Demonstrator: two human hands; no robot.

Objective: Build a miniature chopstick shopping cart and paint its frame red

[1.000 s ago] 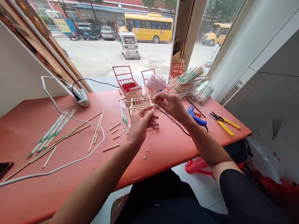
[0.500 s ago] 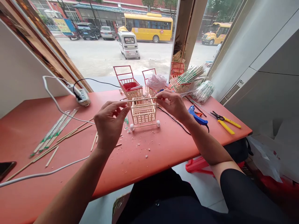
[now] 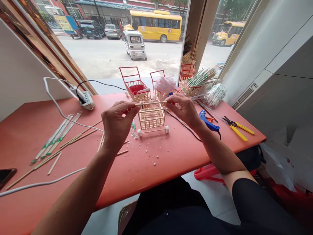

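A short wooden stick [image 3: 153,103] spans level between my two hands, above the near end of a small cart [image 3: 152,123] built of thin sticks with white wheels. My left hand [image 3: 120,120] pinches the stick's left end between thumb and fingertips. At the right end, my right hand [image 3: 182,107] closes thumb and finger on it. Whether the stick touches the cart's frame I cannot tell. Behind stand a cart with red handle and red lining [image 3: 137,88] and another cart heaped with white cloth [image 3: 165,84].
On the orange table [image 3: 137,182] lie a blue glue gun [image 3: 207,122], yellow-handled pliers [image 3: 238,128], wrapped chopsticks [image 3: 57,137], loose sticks [image 3: 55,163] and a phone [image 3: 7,177]. A white cable [image 3: 61,112] crosses the left side. A stick-filled basket [image 3: 192,86] stands at the back right.
My left hand's fingers have closed more fully on the stick's left end, which sits slightly farther right in view. The whole view has shifted a little; the cart stays in place.
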